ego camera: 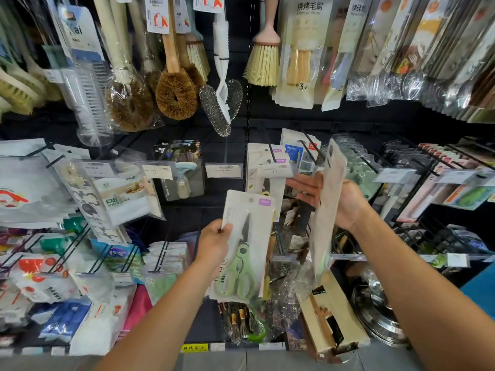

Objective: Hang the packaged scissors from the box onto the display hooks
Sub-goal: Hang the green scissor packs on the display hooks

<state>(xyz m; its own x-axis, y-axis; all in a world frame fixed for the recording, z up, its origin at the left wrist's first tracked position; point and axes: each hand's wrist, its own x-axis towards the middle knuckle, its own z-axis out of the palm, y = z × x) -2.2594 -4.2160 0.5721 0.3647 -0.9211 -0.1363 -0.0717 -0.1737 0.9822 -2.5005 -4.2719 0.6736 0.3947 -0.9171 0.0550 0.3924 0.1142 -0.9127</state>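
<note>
2 packs are held: the white card pack of green-handled scissors [246, 250] is pinched at its side edge by the left hand [214, 245], so the hang hole [251, 200] above the grip is kept free. The pale back-turned pack [328, 210] is clasped mid-length by the right hand [345, 202], its top lifted towards the black wire hook [312, 145], likely for threading.

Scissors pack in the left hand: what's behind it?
The scissors pack, gripped by the left hand, covers the lower part of packs hanging behind a 12 price tag. A wooden strip shows at its right edge. Anything else behind is hidden.
</note>
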